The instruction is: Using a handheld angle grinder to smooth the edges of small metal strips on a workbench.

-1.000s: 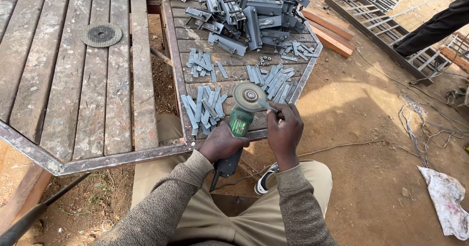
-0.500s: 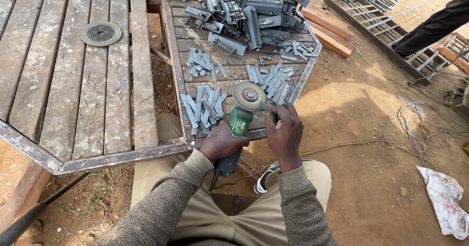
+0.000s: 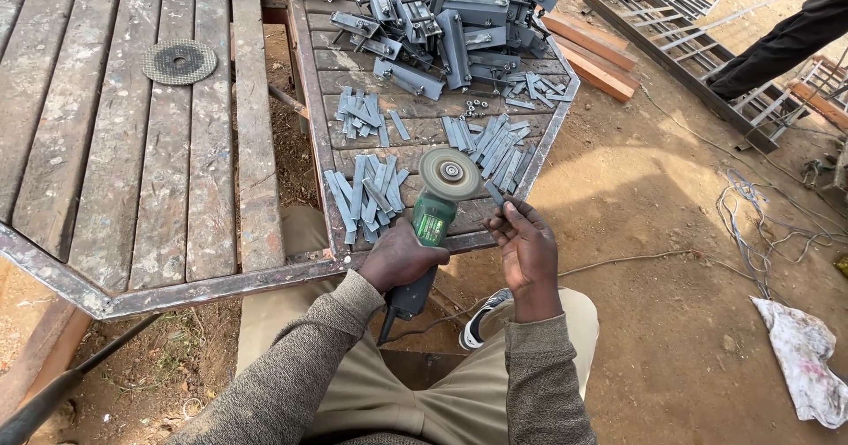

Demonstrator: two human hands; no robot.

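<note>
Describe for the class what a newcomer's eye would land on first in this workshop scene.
At centre, the left hand grips a green angle grinder with its disc up, while the right hand pinches a small metal strip beside it. Just beyond, on the wooden bench, lie fans of grey metal strips and, at the far end, a heap of steel brackets.

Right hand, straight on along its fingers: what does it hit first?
Probably the loose grey metal strips on the wooden table, just past the right hand, which pinches one small metal strip beside the grinder disc. Depth unclear.
</note>
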